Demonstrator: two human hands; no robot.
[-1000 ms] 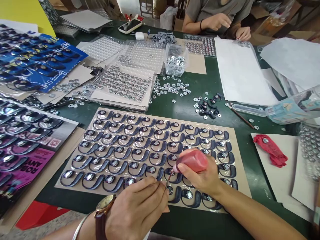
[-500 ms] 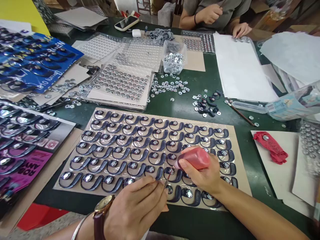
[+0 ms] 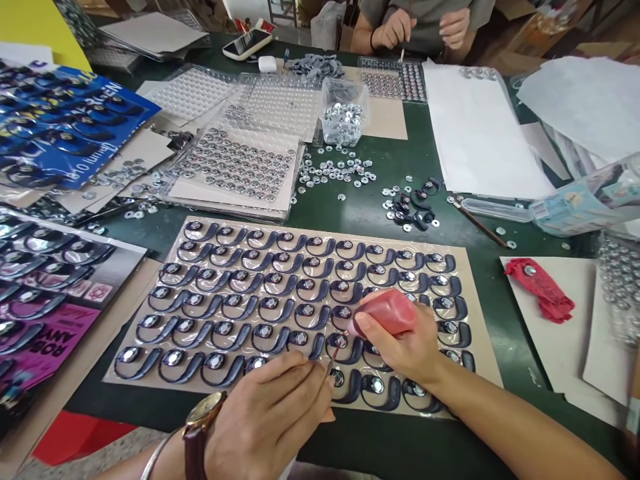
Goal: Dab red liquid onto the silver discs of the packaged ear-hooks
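1. Since half a second earlier, the co-worker's right hand (image 3: pixel 395 30) had come down over the studded tray (image 3: pixel 393 83) near the far edge of the worktop (image 3: pixel 403 157), holding a thin stick (image 3: pixel 402 53); the co-worker's left hand (image 3: pixel 455 28) had lifted off the white sheet (image 3: pixel 480 133).
2. The tan card (image 3: pixel 477 307) lay along the middle of the worktop's near edge, bearing rows of dark curved straps (image 3: pixel 137 370) under clear film.
3. The person's left hand (image 3: pixel 275 410) crossed the card's near edge, its fingers drawn together and pinching a thin tool (image 3: pixel 332 364).
4. The tool's tip was at a silver stud (image 3: pixel 341 341) in the second row from that edge; whether it touched could not be told.
5. The person's right hand (image 3: pixel 403 340) was curled around a red bottle (image 3: pixel 387 311), tilted above the card, its nozzle just beside the same stud.
6. A red cloth strip (image 3: pixel 543 290) lay toward the worktop's right edge.
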